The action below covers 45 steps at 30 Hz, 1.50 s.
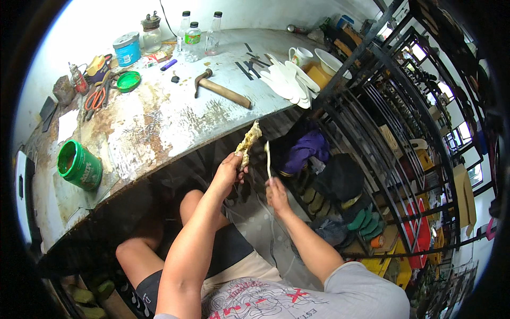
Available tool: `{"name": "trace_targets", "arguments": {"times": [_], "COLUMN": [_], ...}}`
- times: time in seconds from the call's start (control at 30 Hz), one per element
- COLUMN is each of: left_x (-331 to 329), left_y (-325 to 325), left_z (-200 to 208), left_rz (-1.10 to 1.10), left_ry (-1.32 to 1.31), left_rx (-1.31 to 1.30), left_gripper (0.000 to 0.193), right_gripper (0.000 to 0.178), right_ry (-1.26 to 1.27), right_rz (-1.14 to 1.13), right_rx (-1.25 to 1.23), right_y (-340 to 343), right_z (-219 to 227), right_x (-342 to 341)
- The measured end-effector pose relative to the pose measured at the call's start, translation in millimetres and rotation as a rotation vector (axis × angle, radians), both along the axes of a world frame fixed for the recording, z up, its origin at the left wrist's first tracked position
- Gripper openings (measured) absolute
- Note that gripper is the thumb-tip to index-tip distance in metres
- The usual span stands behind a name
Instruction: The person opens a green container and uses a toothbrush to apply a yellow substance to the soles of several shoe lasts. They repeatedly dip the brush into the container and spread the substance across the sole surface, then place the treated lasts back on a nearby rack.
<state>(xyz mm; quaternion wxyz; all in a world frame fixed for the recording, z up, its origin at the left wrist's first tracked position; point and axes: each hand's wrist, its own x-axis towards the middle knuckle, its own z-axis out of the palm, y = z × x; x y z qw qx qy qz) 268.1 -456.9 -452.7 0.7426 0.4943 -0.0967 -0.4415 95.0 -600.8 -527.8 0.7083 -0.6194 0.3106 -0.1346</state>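
Just past the bench's front edge, my left hand (231, 169) is closed round the lower end of a lumpy, yellowish, crusted piece (248, 141) that points up and away from me. To its right, my right hand (278, 195) grips a thin pale stick (269, 162) by its lower end. The stick stands nearly upright, and its slightly wider tip is too small to identify. A small gap separates the stick from the crusted piece. Beyond both hands, a claw hammer (226, 92) with a wooden handle lies on the bench.
The stained bench (159, 101) carries an open green can (81, 169), orange-handled pliers (96, 99), scattered nails (151, 121), a blue tub (127, 52), bottles (213, 37) and white sole-shaped pieces (284, 80). Right of me stands a dark metal rack (390, 154), with purple cloth (307, 151) below.
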Motion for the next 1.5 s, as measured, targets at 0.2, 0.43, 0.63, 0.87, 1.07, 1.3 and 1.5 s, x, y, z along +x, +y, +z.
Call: {"name": "trace_targets", "arguments": {"times": [0.2, 0.43, 0.63, 0.87, 1.07, 1.3, 1.5], "left_x": [-6.4, 1.3, -4.2, -2.5, -3.1, 1.1, -2.9], "left_y": [-4.5, 1.7, 0.8, -2.1, -1.1, 2.2, -0.2], "left_z": [-2.3, 9.3, 8.4, -3.0, 1.6, 8.2, 2.9], "left_rz": [0.016, 0.034, 0.012, 0.0, 0.032, -0.001, 0.022], "left_ry": [0.133, 0.331, 0.291, 0.242, 0.319, 0.24, 0.222], "left_rx": [-0.052, -0.155, -0.133, -0.111, -0.147, -0.111, -0.126], "left_gripper": [0.026, 0.027, 0.028, 0.029, 0.029, 0.026, 0.028], "right_gripper": [0.039, 0.039, 0.029, 0.031, 0.036, 0.035, 0.044], "right_ry": [-0.216, -0.101, 0.297, -0.336, -0.129, 0.058, -0.031], "right_rz": [0.083, 0.106, 0.126, 0.042, 0.032, 0.029, -0.039], "right_rx": [-0.397, -0.754, -0.67, 0.09, -0.23, -0.122, 0.323], "right_y": [-2.7, 9.8, 0.4, 0.9, 5.1, 11.9, 11.0], "right_z": [40.7, -70.9, -108.6, 38.8, 23.9, -61.9, 12.6], "right_x": [71.6, 66.4, 17.3, 18.7, 67.5, 18.7, -4.2]}}
